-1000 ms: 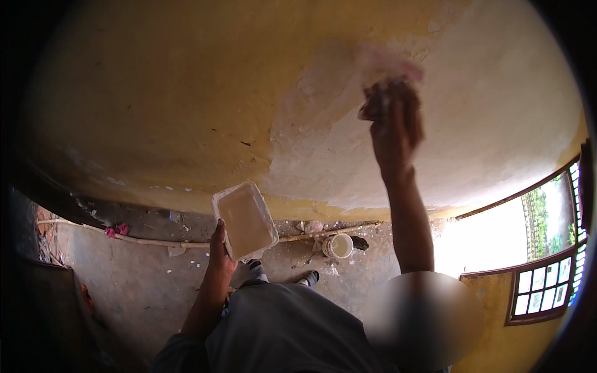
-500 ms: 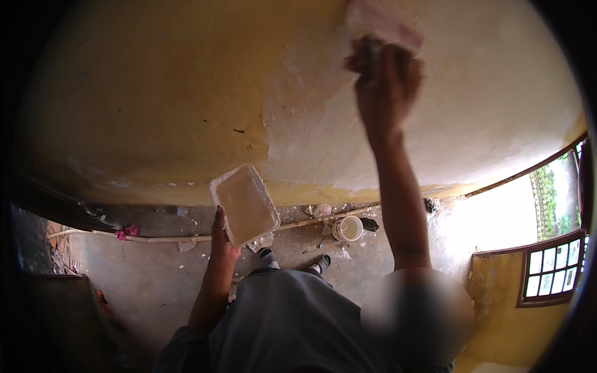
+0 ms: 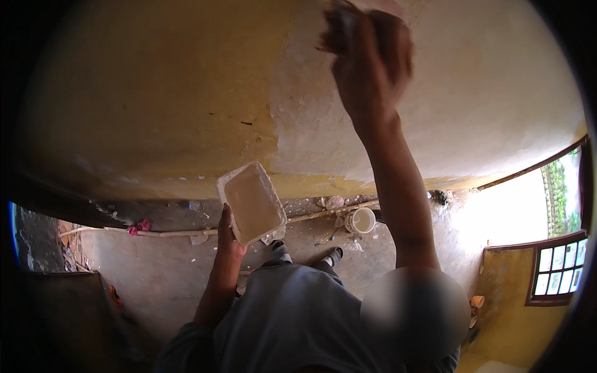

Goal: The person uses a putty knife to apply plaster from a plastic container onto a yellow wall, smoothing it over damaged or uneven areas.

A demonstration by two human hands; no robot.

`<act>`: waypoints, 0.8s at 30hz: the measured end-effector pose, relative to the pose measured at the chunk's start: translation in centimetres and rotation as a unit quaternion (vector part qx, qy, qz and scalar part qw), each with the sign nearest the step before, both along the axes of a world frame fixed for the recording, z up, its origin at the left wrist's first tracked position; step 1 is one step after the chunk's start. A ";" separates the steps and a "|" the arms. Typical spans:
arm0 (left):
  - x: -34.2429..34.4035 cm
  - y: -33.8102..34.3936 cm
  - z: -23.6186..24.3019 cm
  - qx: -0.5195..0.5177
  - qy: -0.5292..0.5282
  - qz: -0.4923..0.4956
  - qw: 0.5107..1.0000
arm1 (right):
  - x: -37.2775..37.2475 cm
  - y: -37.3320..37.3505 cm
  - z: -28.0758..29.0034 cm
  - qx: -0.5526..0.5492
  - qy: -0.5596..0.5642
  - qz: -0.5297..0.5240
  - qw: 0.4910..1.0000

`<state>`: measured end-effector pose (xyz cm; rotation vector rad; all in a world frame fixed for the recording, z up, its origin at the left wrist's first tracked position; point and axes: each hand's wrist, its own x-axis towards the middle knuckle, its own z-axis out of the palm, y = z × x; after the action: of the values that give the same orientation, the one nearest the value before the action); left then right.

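My left hand (image 3: 232, 241) grips a pale rectangular tub (image 3: 273, 191) by its near left side, fingers mostly hidden beneath it. Cream-coloured, thin-looking stuff fills part of the tub, and its rim is crusted white. High on the wall, my right hand (image 3: 373, 62) is closed on a dark, blurred object (image 3: 336, 30) whose kind I cannot make out. Behind that hand a pinkish smear (image 3: 393, 6) marks the wall. The wall (image 3: 186, 68) is yellow at the left and coated whitish at the right, with a ragged border between.
Along the wall's foot lies a long wooden pole (image 3: 305, 217). A white bucket (image 3: 360, 221) stands by it, with a pink cloth-like thing (image 3: 140, 227) farther left. White spatters dot the floor (image 3: 161, 267). A paned window (image 3: 559, 268) and a bright opening are at the right.
My right hand has moved up and slightly left across the wall with the dark object. The tub stays in my left hand, and the view has shifted a little.
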<state>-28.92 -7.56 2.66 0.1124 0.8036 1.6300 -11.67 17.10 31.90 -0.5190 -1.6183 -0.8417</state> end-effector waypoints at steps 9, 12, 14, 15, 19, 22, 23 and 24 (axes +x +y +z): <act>0.3 -0.5 1.0 -0.003 -0.010 0.031 0.999 | 3.5 -3.8 -29.9 -0.236 -0.313 0.037 0.919; 0.0 -1.3 1.3 -0.005 0.012 0.052 0.999 | 5.6 -5.3 -26.2 -0.260 -0.201 0.034 0.944; 0.0 -1.0 2.1 -0.022 0.020 0.055 0.998 | 5.5 -4.5 -20.3 -0.172 -0.099 0.011 0.980; 0.0 -1.4 2.1 -0.049 0.028 0.055 0.997 | 5.0 -4.3 -17.7 -0.151 -0.059 -0.022 0.987; -0.5 -1.0 1.3 -0.076 0.023 0.033 0.996 | 6.0 -0.6 -23.9 -0.210 -0.196 -0.095 0.953; -0.7 -0.6 0.5 -0.017 -0.016 0.004 1.000 | 8.1 -2.8 -33.5 -0.289 -0.283 -0.033 0.914; -0.6 -0.7 0.7 -0.005 -0.011 0.013 1.000 | 8.4 -4.5 -32.8 -0.304 -0.265 -0.036 0.915; -0.5 -0.6 0.9 0.004 -0.006 0.019 1.000 | 8.4 -5.3 -30.5 -0.289 -0.232 -0.046 0.928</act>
<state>-29.38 -8.11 3.57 0.0928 0.7951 1.6686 -3.25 11.83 1.44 -0.8575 -2.3162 -0.5646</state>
